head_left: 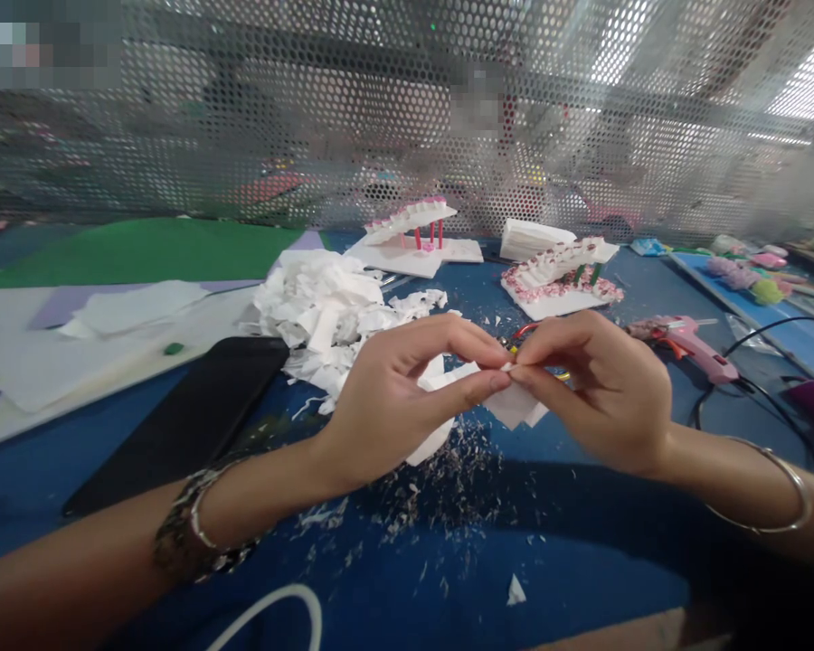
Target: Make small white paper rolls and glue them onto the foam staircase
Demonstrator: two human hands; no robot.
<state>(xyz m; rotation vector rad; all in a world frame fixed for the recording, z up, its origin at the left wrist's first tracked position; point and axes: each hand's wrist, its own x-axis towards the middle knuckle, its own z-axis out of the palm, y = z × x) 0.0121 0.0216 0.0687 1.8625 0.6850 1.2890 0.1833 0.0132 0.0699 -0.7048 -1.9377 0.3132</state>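
"What is shown, left to right?"

"With the white piece (508,367) as clock centre, scraps (318,307) are heaped at ten; the left hand (385,398) is placed at nine, the right hand (603,398) at three, a glue gun (695,346) beyond."

"The grip?"

"The piece is pinched between both hands' fingertips."

"The step?"

"Fingertip shaping, apparently; steady, matched pinches would be needed next."

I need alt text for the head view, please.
The left hand and the right hand pinch a tiny white piece together above a blue table. White scraps lie beyond the left hand, a pink glue gun beyond the right.
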